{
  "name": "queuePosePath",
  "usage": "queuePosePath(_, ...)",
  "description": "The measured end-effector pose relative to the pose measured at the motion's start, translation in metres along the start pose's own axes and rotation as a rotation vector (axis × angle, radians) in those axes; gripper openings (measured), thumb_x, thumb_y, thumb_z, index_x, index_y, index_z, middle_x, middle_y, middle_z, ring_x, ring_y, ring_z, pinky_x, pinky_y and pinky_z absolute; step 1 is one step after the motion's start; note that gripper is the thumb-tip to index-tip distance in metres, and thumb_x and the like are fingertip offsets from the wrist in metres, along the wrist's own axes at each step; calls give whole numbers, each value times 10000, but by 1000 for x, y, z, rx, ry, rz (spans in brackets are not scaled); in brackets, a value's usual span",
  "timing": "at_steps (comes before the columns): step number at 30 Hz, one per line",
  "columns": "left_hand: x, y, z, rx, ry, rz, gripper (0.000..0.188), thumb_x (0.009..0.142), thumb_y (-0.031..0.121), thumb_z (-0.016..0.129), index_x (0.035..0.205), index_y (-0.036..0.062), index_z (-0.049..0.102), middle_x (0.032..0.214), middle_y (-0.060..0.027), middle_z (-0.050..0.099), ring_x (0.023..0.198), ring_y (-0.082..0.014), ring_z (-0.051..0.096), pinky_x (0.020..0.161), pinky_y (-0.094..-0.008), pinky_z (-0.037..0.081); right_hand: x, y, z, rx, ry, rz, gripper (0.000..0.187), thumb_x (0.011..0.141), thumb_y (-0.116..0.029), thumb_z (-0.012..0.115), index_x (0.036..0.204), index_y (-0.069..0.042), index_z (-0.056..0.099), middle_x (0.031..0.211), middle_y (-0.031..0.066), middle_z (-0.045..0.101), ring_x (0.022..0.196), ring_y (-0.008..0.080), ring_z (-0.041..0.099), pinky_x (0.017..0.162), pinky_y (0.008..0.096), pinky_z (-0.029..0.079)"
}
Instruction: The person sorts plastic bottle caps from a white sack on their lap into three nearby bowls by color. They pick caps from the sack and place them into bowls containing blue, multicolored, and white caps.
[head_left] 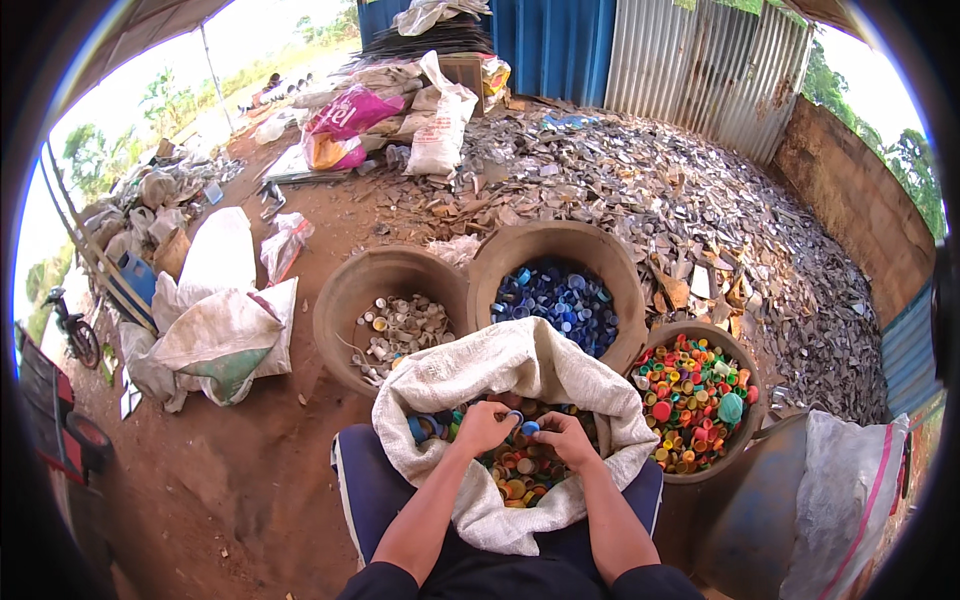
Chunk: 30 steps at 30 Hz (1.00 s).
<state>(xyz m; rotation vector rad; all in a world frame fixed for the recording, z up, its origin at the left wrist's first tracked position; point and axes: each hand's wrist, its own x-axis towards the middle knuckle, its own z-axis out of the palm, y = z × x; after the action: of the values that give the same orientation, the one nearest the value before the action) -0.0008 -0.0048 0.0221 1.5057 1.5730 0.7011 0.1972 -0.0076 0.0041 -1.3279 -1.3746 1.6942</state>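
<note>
Off-white woven fabric makes up the wide-mouthed sack (510, 350) that stands open between the knees of a person in dark blue trousers (375, 475), its edge rolled outward in thick folds. Inside it lies a mix of plastic bottle caps (520, 488) in orange, yellow, brown and blue. Both hands are over the sack's mouth, close together. The right hand (566, 440) pinches a small round bright blue plastic cap (529, 428) at its fingertips, above the mixed caps. The left hand (484, 428) is just beside it, fingers bent inward, with a darker bluish piece (514, 415) at the fingertips; whether they are closed on that piece I cannot tell.

Three round brown tubs stand around the far side of the sack. The left tub (370, 284) contains white and cream caps (402, 325); the middle tub (612, 256) contains blue caps (560, 300); the smaller right tub (728, 346) contains red, orange, yellow and green caps (692, 402).

At lower right hangs a greyish-white woven sack with a pink stripe (848, 490). Crumpled white sacks (225, 335) lie on the reddish-brown earth floor (230, 480) to the left. Beyond the tubs spreads a broad heap of grey and brown flat scraps (740, 240), reaching back toward a blue corrugated panel (550, 50) and rusty grey corrugated sheets (700, 65).
</note>
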Motion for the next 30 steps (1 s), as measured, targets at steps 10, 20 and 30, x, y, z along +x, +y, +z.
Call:
queuePosePath(10,-6,15,20,-24,-263,219,375,742,183,696,1059,-13,653,740,-109,667,665,-185,623,668,-311,496,25,21,4,733,123,247,220,860,-229,565,996,-57,551,889,109,637,769,250,633,708,412,534)
queuePosePath(20,-33,-7,-35,232,-152,57,452,744,228,694,1111,-24,613,803,-157,669,749,-275,655,711,-349,506,36,0,26,-852,405,64,442,664,-350,751,1042,-134,677,943,168,680,903,356,642,797,446,516)
queuePosePath(30,-19,-16,-1,15,-39,78,472,797,339,700,1115,-3,626,920,-173,675,831,-259,651,761,-343,501,10,-21,36,-912,246,-254,412,647,-362,735,964,-107,667,847,138,685,825,322,656,750,403,519)
